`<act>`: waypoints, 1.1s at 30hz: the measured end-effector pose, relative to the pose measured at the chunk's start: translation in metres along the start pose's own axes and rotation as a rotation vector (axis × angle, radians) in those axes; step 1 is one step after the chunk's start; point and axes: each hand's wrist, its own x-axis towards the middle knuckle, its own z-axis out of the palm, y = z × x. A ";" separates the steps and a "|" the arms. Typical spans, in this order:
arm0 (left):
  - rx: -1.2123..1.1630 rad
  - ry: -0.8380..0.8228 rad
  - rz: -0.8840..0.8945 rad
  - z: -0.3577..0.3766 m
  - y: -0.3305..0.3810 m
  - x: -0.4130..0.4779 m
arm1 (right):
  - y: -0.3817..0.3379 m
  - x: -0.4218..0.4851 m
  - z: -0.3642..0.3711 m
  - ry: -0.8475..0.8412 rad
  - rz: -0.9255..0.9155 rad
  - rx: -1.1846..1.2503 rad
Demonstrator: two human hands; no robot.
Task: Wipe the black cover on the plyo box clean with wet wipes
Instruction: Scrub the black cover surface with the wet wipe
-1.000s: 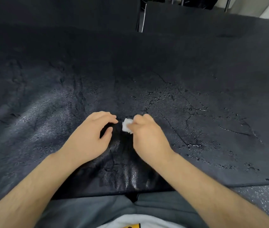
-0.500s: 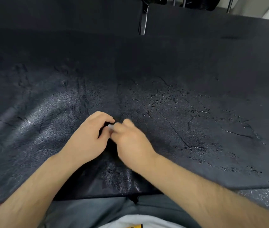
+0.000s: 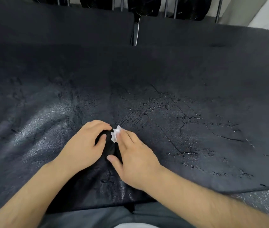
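Though nearly hidden before, wet wipe (image 3: 116,134) shows (crumpled), right hand (image 3: 135,160) perhaps pressing

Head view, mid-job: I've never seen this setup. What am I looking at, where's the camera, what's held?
No machine here: these are a person's two bare hands, filmed by one head-worn camera looking forward and down. The black cover fills the picture, cracked and shiny with wet. The right hand presses a crumpled white wet wipe on it with straight fingers, thumb apart. The left hand rests beside it, fingers curled on the cover; whether it pinches a fold I cannot tell.
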 end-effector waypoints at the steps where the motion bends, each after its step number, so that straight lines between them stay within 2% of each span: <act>1: 0.003 -0.007 0.003 0.000 0.000 0.000 | 0.001 0.000 0.000 -0.022 0.038 0.010; 5: 0.011 -0.022 0.002 0.001 -0.004 -0.003 | 0.006 0.013 -0.006 -0.138 0.123 -0.086; 10: 0.024 -0.025 0.017 0.000 -0.003 -0.001 | 0.045 0.057 -0.018 0.002 0.346 -0.135; 12: 0.018 -0.027 0.028 -0.001 -0.002 0.000 | 0.031 0.047 -0.014 0.060 0.215 -0.103; 14: 0.006 -0.033 0.027 -0.002 -0.001 0.001 | 0.011 0.023 -0.005 0.014 0.015 -0.034; 15: 0.006 -0.035 0.019 -0.002 0.000 0.001 | 0.008 0.015 -0.002 -0.016 -0.019 -0.012; 21: 0.140 0.008 0.009 -0.007 0.010 0.016 | 0.058 0.062 -0.023 0.012 0.317 -0.110; 23: 0.241 0.051 0.031 -0.012 0.008 0.026 | 0.038 0.062 -0.019 0.009 0.235 -0.072; 26: 0.390 0.081 0.032 -0.019 -0.002 0.050 | 0.012 0.052 -0.008 -0.033 0.083 -0.140; 30: 0.422 -0.061 -0.065 -0.016 -0.011 0.065 | 0.041 0.090 -0.022 0.013 0.248 -0.120; 31: 0.419 -0.075 -0.067 -0.014 -0.013 0.063 | 0.041 0.093 -0.024 0.035 0.247 -0.111; 33: 0.388 -0.064 -0.056 -0.013 -0.017 0.061 | 0.026 0.088 -0.022 0.056 0.125 -0.085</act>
